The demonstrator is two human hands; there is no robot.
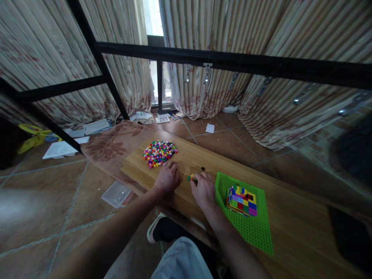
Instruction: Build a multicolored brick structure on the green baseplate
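My right hand (202, 190) is pinched at the wooden tabletop, its fingertips on a few tiny toy bricks (190, 178), green and yellow-orange. Just beyond its fingers lies a small dark brick (202, 168). My left hand (167, 178) rests on the wood with fingers curled; whatever they hold, if anything, is hidden. Beside it spreads a pile of loose, many-coloured bricks (159, 152). To the right of my right hand, a green baseplate (255, 236) carries a low block built of multicoloured bricks (241, 200).
The narrow wooden table (293, 221) has a dark flat object (348, 236) at its right end. A black metal frame (232, 62) crosses above the far side. On the tiled floor lie a clear plastic lid or box (116, 193) and scattered papers (209, 128).
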